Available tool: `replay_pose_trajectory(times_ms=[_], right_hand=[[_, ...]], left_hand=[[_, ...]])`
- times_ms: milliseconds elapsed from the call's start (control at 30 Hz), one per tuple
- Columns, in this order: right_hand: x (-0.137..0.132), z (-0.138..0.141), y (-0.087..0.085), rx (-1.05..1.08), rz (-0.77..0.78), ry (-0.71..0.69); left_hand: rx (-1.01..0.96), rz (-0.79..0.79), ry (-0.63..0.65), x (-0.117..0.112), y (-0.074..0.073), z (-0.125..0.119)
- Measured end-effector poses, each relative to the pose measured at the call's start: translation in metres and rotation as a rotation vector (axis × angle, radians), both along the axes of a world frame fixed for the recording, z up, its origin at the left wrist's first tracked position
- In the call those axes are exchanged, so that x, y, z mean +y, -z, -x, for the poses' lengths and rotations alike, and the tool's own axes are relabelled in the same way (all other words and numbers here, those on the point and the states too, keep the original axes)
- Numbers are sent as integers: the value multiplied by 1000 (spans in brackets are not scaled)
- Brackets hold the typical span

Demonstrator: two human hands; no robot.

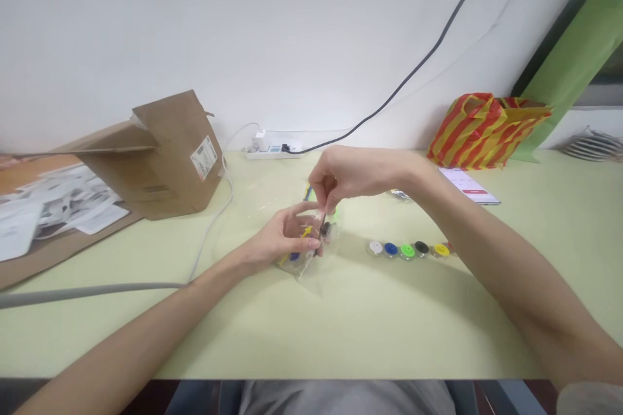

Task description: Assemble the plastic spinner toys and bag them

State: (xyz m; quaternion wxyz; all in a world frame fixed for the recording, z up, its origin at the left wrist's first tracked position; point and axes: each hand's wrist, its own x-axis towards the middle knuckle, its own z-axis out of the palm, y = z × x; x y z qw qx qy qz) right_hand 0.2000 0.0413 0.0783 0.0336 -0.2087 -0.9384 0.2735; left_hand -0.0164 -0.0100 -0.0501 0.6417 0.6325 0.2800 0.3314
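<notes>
My left hand [285, 238] holds a small clear plastic bag [304, 259] just above the pale green table [341, 324]. Small coloured pieces, blue, yellow and black, show through the bag. My right hand [341, 174] hovers directly over the bag's mouth, fingertips pinched together on a small dark piece at the opening. To the right of both hands a short row of round coloured discs [407, 249] lies on the table: white, blue, green, black and yellow.
A brown cardboard box [165, 152] with papers stands at the left. A white power strip [272, 149] with a black cable sits by the wall. A phone [468, 185] and a red-and-yellow striped bag [481, 130] lie at the right. A grey cable [97, 290] crosses the left side.
</notes>
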Motion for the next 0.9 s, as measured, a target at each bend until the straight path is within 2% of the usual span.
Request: replay_pose_trajectory(times_ms=[200,367,433,533,600,667,767,833,900], right_hand=[[0,12,15,-43,-85,-3],[-4,8,9,-80,-1,-71],[4,2,4,10,-52,-5],[30,-9,7,169,-276,212],[51,-16,18,86,-384,332],[70,-20,34,-149,-318,376],[90,-20,62,-464,8,402],[97,-16,76,-457,102,367],[103,-11,87,-372,111,295]], left_hand=[[6,7,2,1,2,1],[0,-29,-4,-1,1,-1],[18,-29,-23,-2,0,-1],[24,-39,-67,-2,0,-1],[2,-65,-138,0,1,0],[-32,-103,-253,3,2,2],[-72,-177,-412,7,3,4],[-71,-235,-443,8,3,5],[-54,-298,-415,9,3,3]])
